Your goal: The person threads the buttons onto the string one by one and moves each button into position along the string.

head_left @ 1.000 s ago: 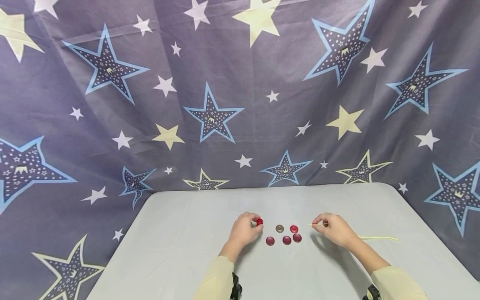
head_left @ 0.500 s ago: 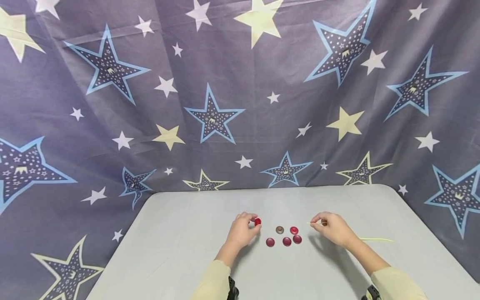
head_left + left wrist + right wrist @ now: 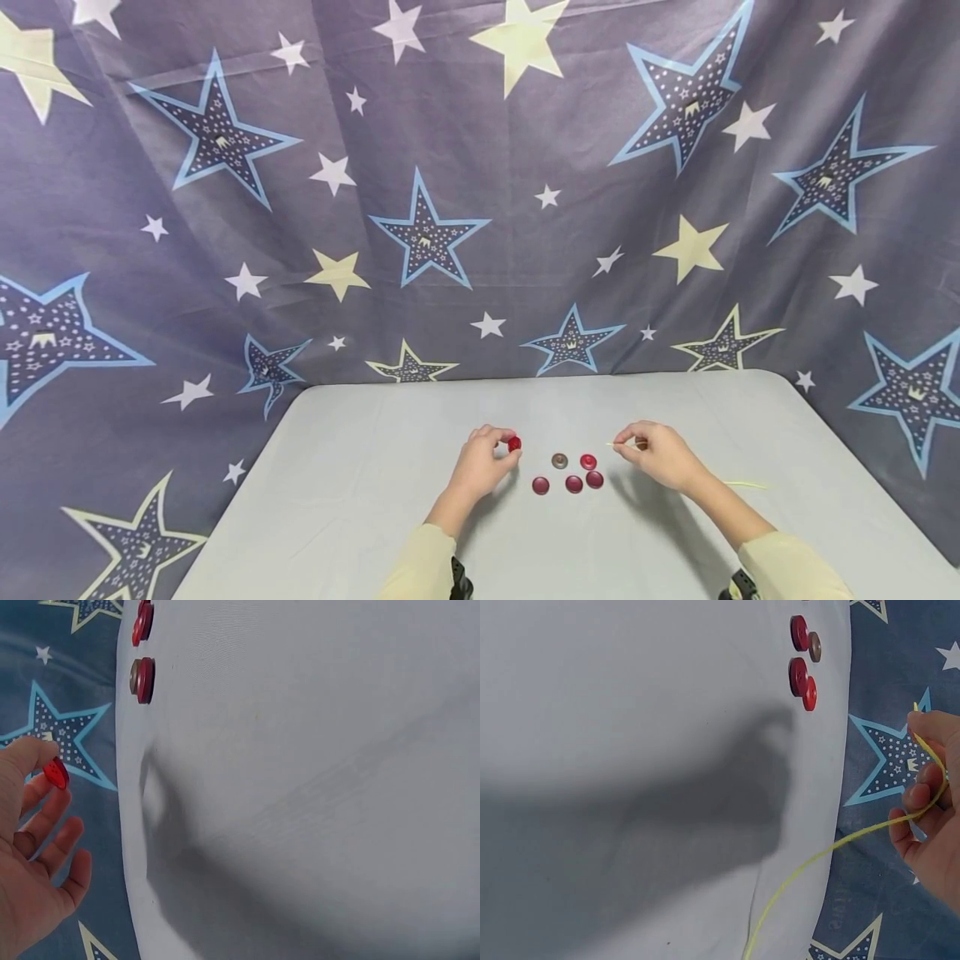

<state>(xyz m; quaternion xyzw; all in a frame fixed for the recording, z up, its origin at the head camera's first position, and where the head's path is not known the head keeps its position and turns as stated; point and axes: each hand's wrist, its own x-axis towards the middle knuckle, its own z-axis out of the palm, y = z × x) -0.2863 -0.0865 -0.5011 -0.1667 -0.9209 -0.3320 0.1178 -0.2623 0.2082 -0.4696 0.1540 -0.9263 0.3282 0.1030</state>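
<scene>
Head view: on the pale grey table point(image 3: 360, 500), five round buttons point(image 3: 573, 482) lie in a cluster, four dark red and one brown. Just left of the cluster, the left hand point(image 3: 480, 462) pinches a small bright red round button point(image 3: 514, 444) at its fingertips. Just right of the cluster, the right hand point(image 3: 660, 454) pinches a thin yellow cord point(image 3: 742, 484), which trails away from the cluster. Left wrist view: red button point(image 3: 55, 774) between thumb and fingertip, other fingers loose. Right wrist view: cord point(image 3: 832, 847) clamped between curled fingers point(image 3: 922, 787).
</scene>
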